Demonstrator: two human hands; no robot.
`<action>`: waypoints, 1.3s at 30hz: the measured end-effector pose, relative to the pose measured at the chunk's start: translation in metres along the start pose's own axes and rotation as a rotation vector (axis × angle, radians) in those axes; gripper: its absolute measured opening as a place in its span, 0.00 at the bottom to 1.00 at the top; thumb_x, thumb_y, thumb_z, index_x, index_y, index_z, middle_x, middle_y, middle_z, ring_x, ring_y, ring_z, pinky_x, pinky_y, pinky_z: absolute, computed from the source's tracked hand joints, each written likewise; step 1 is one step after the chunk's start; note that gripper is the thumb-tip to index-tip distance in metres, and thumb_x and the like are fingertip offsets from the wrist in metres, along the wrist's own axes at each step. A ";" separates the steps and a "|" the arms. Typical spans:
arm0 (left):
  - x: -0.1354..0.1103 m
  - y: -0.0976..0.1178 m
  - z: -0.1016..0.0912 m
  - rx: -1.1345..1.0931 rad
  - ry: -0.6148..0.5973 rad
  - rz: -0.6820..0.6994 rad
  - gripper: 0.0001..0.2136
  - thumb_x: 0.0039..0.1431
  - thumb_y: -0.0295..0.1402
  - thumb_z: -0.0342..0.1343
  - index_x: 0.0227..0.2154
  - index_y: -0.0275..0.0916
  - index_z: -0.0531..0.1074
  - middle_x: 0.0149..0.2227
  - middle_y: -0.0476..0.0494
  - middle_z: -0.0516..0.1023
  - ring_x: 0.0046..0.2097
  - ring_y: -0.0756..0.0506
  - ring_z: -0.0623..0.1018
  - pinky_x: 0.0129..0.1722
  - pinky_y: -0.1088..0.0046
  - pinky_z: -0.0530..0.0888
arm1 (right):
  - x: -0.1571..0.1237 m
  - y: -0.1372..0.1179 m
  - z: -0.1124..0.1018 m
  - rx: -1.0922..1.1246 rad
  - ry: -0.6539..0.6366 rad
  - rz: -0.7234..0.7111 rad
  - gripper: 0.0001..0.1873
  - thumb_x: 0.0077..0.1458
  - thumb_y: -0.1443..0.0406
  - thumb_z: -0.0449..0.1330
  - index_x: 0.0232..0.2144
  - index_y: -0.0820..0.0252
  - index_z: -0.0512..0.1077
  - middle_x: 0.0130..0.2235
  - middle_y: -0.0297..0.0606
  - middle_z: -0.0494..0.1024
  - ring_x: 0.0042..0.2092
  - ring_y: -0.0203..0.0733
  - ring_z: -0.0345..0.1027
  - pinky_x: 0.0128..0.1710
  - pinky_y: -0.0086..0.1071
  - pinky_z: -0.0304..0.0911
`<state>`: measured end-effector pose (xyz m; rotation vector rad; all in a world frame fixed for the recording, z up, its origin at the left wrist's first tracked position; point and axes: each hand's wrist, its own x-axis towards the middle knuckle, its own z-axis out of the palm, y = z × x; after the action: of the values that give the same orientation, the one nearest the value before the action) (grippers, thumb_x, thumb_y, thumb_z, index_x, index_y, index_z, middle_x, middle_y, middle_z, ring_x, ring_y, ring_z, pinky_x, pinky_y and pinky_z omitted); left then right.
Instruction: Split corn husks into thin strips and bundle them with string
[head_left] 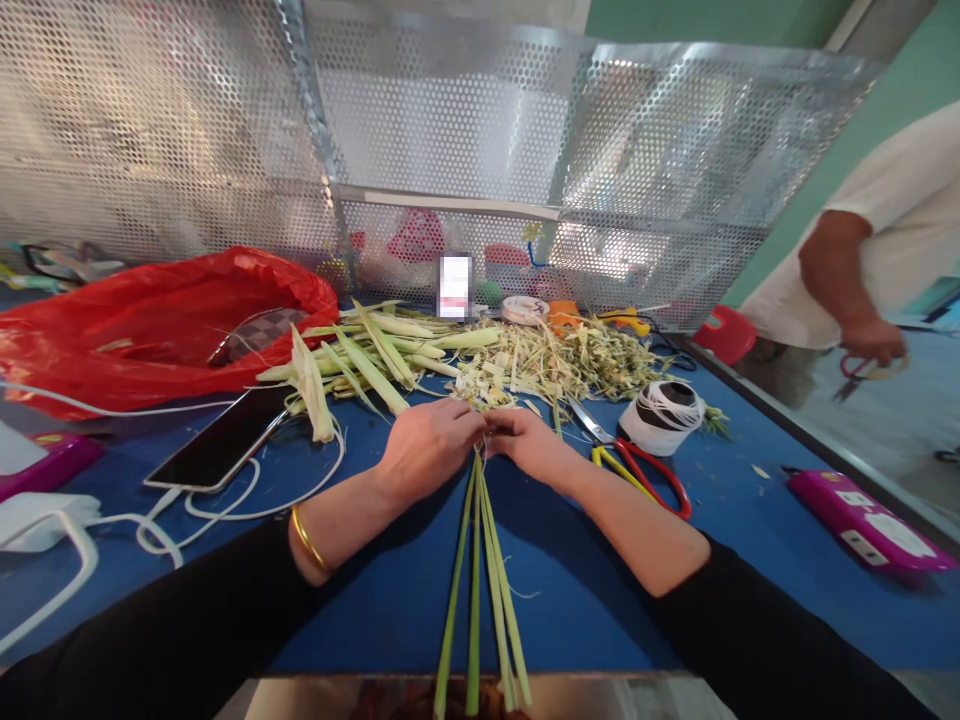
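Note:
Both my hands meet at the middle of a blue table (pixel 592 600). My left hand (pixel 429 445) and my right hand (pixel 531 442) are closed, pinching the far ends of several long green leaf strips (pixel 480 590) that run back toward me over the table's near edge. A gold bangle sits on my left wrist. Just beyond my hands lies a pile of pale green leaf stalks (pixel 375 362) and a heap of shredded trimmings (pixel 570 362).
Scissors with red and yellow handles (pixel 637 468) and a spool of white thread (pixel 664 415) lie right of my hands. A phone on a white cable (pixel 225 440), a red plastic bag (pixel 150 325) and magenta boxes (pixel 862 520) surround them. Another person (pixel 870 260) stands at right holding scissors.

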<state>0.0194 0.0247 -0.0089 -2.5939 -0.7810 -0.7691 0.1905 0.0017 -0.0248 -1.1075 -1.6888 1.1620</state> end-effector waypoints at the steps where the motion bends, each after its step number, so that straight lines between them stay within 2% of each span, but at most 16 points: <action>1: 0.000 0.000 0.000 -0.013 0.005 -0.008 0.09 0.60 0.30 0.49 0.28 0.39 0.73 0.28 0.48 0.76 0.33 0.47 0.75 0.28 0.72 0.63 | 0.000 -0.002 0.000 0.008 -0.012 0.006 0.08 0.41 0.73 0.52 0.23 0.60 0.70 0.24 0.30 0.70 0.30 0.36 0.64 0.35 0.30 0.58; 5: 0.000 -0.002 -0.001 -0.074 0.001 -0.050 0.08 0.60 0.31 0.50 0.29 0.39 0.74 0.30 0.47 0.77 0.35 0.47 0.75 0.28 0.73 0.63 | -0.002 -0.007 0.000 0.083 0.014 0.060 0.05 0.43 0.69 0.56 0.23 0.61 0.72 0.24 0.31 0.73 0.31 0.37 0.65 0.36 0.31 0.58; 12: 0.001 -0.004 -0.006 -0.203 -0.037 -0.124 0.08 0.59 0.31 0.52 0.29 0.39 0.75 0.31 0.47 0.77 0.34 0.48 0.76 0.29 0.74 0.64 | -0.002 -0.004 0.000 0.079 0.123 0.080 0.03 0.42 0.66 0.61 0.23 0.61 0.72 0.21 0.29 0.71 0.26 0.35 0.62 0.30 0.30 0.57; 18: 0.004 -0.014 -0.007 -0.426 -0.129 -0.201 0.05 0.55 0.28 0.54 0.29 0.40 0.75 0.31 0.50 0.77 0.34 0.50 0.75 0.31 0.77 0.65 | -0.003 -0.006 -0.010 -0.053 0.090 0.123 0.07 0.48 0.63 0.59 0.22 0.61 0.70 0.21 0.31 0.72 0.27 0.35 0.65 0.32 0.30 0.59; 21: 0.004 -0.018 -0.006 -0.509 -0.155 -0.243 0.06 0.55 0.30 0.53 0.29 0.40 0.75 0.31 0.50 0.78 0.33 0.50 0.75 0.32 0.77 0.65 | -0.002 -0.006 -0.012 -0.062 0.063 0.153 0.08 0.50 0.63 0.57 0.22 0.61 0.68 0.21 0.32 0.71 0.27 0.35 0.66 0.33 0.30 0.61; 24: 0.006 -0.019 -0.005 -0.553 -0.184 -0.345 0.07 0.54 0.31 0.52 0.29 0.40 0.75 0.30 0.49 0.78 0.31 0.49 0.74 0.31 0.76 0.65 | -0.001 -0.004 -0.013 -0.090 0.057 0.170 0.08 0.49 0.65 0.56 0.21 0.60 0.67 0.22 0.32 0.70 0.25 0.35 0.66 0.31 0.30 0.62; 27: 0.007 -0.018 -0.006 -0.533 -0.211 -0.448 0.08 0.53 0.33 0.52 0.27 0.39 0.75 0.27 0.48 0.77 0.29 0.48 0.72 0.29 0.75 0.64 | -0.002 -0.004 -0.019 -0.154 0.033 0.191 0.06 0.46 0.69 0.57 0.19 0.60 0.67 0.21 0.33 0.71 0.24 0.34 0.65 0.28 0.29 0.61; 30: 0.007 -0.019 -0.008 -0.415 -0.247 -0.517 0.08 0.53 0.34 0.51 0.25 0.40 0.74 0.25 0.48 0.76 0.28 0.47 0.72 0.27 0.74 0.62 | -0.004 -0.006 -0.029 -0.232 -0.025 0.224 0.07 0.41 0.73 0.58 0.16 0.61 0.69 0.20 0.32 0.72 0.21 0.33 0.64 0.23 0.27 0.58; 33: 0.007 -0.020 -0.010 -0.307 -0.285 -0.580 0.09 0.53 0.33 0.49 0.25 0.41 0.74 0.26 0.46 0.77 0.29 0.45 0.73 0.25 0.73 0.61 | -0.008 -0.014 -0.036 -0.278 -0.114 0.243 0.07 0.40 0.73 0.59 0.15 0.61 0.70 0.18 0.32 0.72 0.21 0.35 0.65 0.23 0.28 0.58; 35: 0.007 -0.020 -0.010 -0.271 -0.303 -0.597 0.09 0.53 0.33 0.48 0.26 0.41 0.74 0.27 0.45 0.78 0.31 0.44 0.74 0.26 0.73 0.61 | -0.010 -0.022 -0.036 -0.286 -0.143 0.216 0.07 0.43 0.71 0.59 0.17 0.60 0.71 0.21 0.33 0.74 0.25 0.37 0.68 0.28 0.30 0.60; 39: 0.006 -0.018 -0.008 -0.264 -0.306 -0.577 0.09 0.53 0.33 0.48 0.26 0.41 0.74 0.28 0.45 0.78 0.31 0.43 0.75 0.26 0.72 0.61 | -0.011 -0.033 -0.021 -0.145 -0.005 -0.049 0.09 0.51 0.67 0.57 0.20 0.61 0.70 0.38 0.38 0.76 0.40 0.39 0.68 0.42 0.33 0.58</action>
<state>0.0095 0.0381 0.0038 -2.7780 -1.6700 -0.6563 0.2061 -0.0099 0.0110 -1.1451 -1.8177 1.0252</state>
